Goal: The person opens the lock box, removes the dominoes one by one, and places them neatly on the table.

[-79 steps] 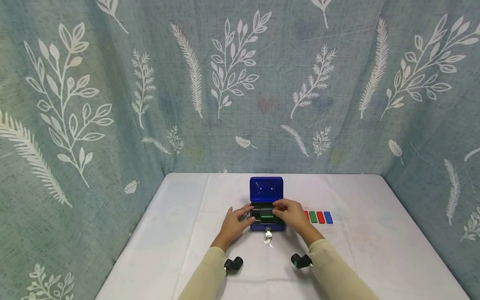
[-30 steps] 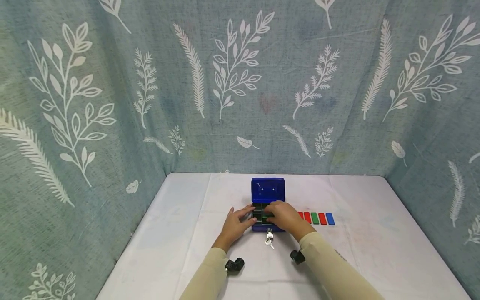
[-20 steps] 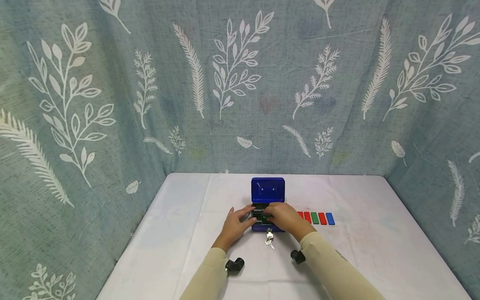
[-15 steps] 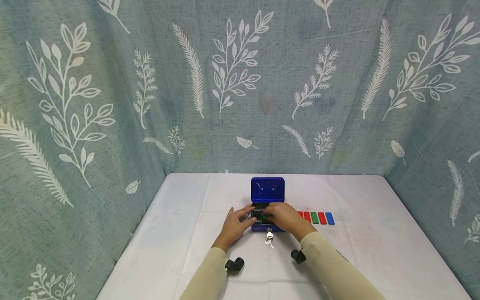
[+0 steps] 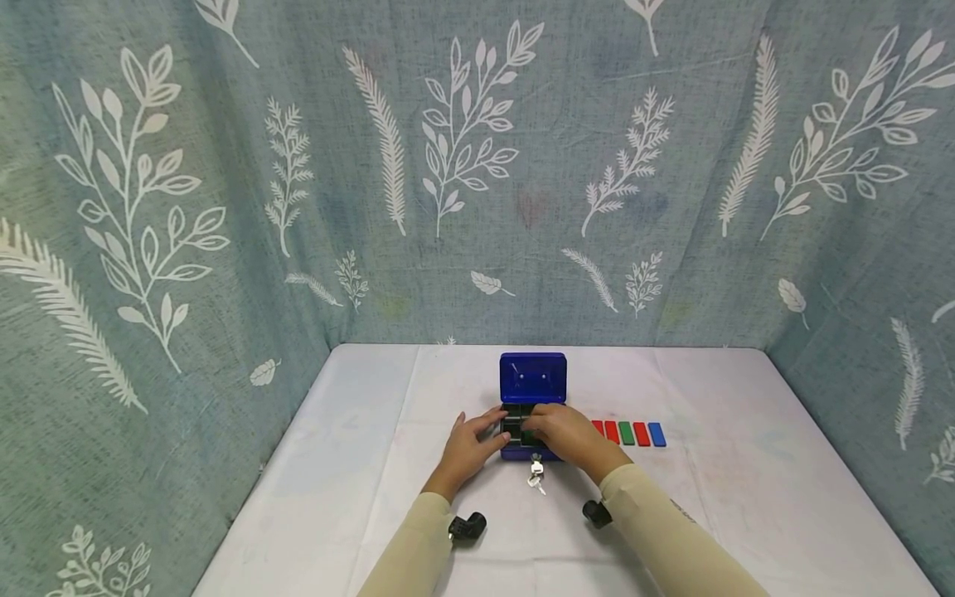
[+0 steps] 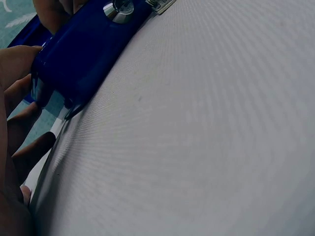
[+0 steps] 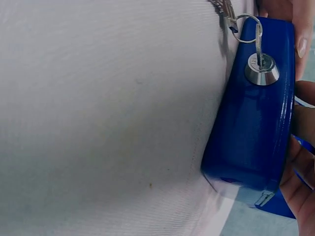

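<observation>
A blue cash box (image 5: pixel 515 453) stands on the white table with its lid (image 5: pixel 533 377) raised at the back. Inside is a black divided tray (image 5: pixel 511 419), where a bit of green (image 5: pixel 527 435) shows under my right fingers. My left hand (image 5: pixel 466 452) rests on the box's left side, thumb on the near left rim, other fingers spread along it. Reaching in from the right, my right hand (image 5: pixel 570 433) has its fingertips down in the tray; whether they pinch the green piece is hidden. Keys (image 5: pixel 536 477) hang from the front lock (image 7: pixel 262 70).
To the right of the box lie several flat blocks in a row, among them a green block (image 5: pixel 626 434), a red block (image 5: pixel 642 434) and a blue block (image 5: pixel 656 434). Patterned curtains (image 5: pixel 477 207) surround the table (image 5: pixel 336 497) at the back and sides.
My right hand has moved left from the box's right rim into the tray, covering most of the green piece. Lately its fingertips shifted only slightly. My left hand stays in place.
</observation>
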Demonstrator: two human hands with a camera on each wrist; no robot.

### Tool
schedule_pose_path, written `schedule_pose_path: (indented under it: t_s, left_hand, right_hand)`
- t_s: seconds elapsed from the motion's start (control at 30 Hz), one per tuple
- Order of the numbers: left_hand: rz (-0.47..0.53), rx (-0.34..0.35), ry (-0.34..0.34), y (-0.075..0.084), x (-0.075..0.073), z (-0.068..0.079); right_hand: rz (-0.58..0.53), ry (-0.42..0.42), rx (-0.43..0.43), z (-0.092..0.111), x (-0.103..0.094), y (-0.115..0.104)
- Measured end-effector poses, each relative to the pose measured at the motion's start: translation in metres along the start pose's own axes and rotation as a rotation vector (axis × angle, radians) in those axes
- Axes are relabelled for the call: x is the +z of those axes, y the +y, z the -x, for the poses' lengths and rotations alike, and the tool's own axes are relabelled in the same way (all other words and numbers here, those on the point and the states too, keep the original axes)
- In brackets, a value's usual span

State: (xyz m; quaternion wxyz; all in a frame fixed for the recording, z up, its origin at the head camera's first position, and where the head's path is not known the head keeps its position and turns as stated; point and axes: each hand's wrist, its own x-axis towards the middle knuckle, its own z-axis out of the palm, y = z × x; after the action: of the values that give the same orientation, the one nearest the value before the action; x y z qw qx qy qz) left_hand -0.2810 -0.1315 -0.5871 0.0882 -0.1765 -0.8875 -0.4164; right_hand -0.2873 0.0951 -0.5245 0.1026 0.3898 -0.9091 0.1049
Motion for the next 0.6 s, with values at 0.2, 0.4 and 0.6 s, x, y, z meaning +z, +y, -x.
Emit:
schedule_pose_path:
  t_s: [0.2,0.4,0.6]
  left_hand:
    - [0.0,-0.017,-0.005,-0.001,0.0005,-0.0013]
    - [0.001,-0.033,-0.016,-0.0015,0.0008,-0.0011]
    - [-0.003,-0.033,-0.017,-0.0017,0.0006,-0.0011]
  right_hand:
    - [0.029,0.004,-0.035,0.0,0.0001,0.0004]
    - [0.072,-0.011,-0.065,-0.0009,-0.0009,0.0009]
    - [0.116,-0.029,-0.099,-0.0009,-0.0022,0.0007]
